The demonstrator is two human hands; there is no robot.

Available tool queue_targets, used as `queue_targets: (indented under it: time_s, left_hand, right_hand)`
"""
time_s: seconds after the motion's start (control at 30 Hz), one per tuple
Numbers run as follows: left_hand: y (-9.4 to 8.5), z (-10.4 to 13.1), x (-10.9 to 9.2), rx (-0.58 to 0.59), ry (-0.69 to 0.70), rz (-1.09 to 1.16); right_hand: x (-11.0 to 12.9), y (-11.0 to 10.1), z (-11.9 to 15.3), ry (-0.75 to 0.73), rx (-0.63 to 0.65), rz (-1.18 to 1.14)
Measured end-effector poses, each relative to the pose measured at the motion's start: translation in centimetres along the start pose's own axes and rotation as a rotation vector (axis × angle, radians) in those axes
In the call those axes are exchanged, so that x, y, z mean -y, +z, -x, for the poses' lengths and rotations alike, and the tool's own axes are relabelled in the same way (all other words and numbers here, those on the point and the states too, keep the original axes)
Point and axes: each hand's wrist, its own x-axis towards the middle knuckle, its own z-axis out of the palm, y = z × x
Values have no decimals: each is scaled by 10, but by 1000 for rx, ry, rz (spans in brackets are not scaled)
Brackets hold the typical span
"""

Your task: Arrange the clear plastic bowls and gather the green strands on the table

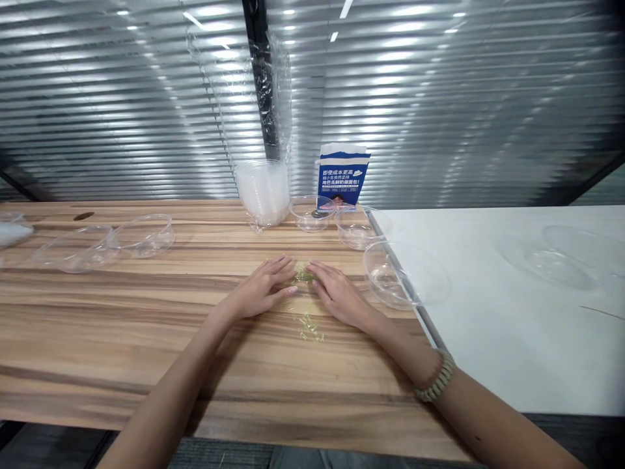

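My left hand point(263, 286) lies low over the wooden table, fingers stretched out and pointing to the right. Facing it, my right hand point(338, 292) is flat with its fingers extended to the left. Between the fingertips of both hands is a small heap of thin, pale yellow-green pieces point(303, 273), too small to name. A second loose scatter of the same pieces point(308, 327) lies on the wood nearer to me, touched by neither hand. A beaded bracelet point(436, 376) is on my right wrist.
Clear plastic bowls point(390, 277) stand right of my hands, more bowls point(144, 236) at left. At the back are a stack of bowls point(263, 192) in a plastic bag and a blue-and-white carton point(343, 174). A white table point(488, 339) adjoins at right.
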Motion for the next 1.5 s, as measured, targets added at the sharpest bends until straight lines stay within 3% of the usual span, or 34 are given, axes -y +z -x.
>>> queue_targets:
  time_s: [0.2,0.4,0.57,0.8,0.97,1.27,1.5]
  left_hand:
    - [-4,1,2,14,-1,29]
    - [-6,3,7,-64,-8,36]
    - [-4,3,9,0,8,-15]
    - [-9,7,25,-36,-5,-69]
    - [-22,12,33,-48,-55,76]
    - [-33,20,35,-93,-283,418]
    - [-31,20,39,-93,-278,458]
  right_hand:
    - [2,-1,0,-3,16,32]
    - [4,-2,0,-1,1,24]
    - [3,-2,0,-2,21,47]
    - [1,-1,0,13,10,12]
    - [-1,1,1,-7,-12,16]
    - [-4,1,4,-17,-12,34]
    - [-4,0,2,-18,-3,19]
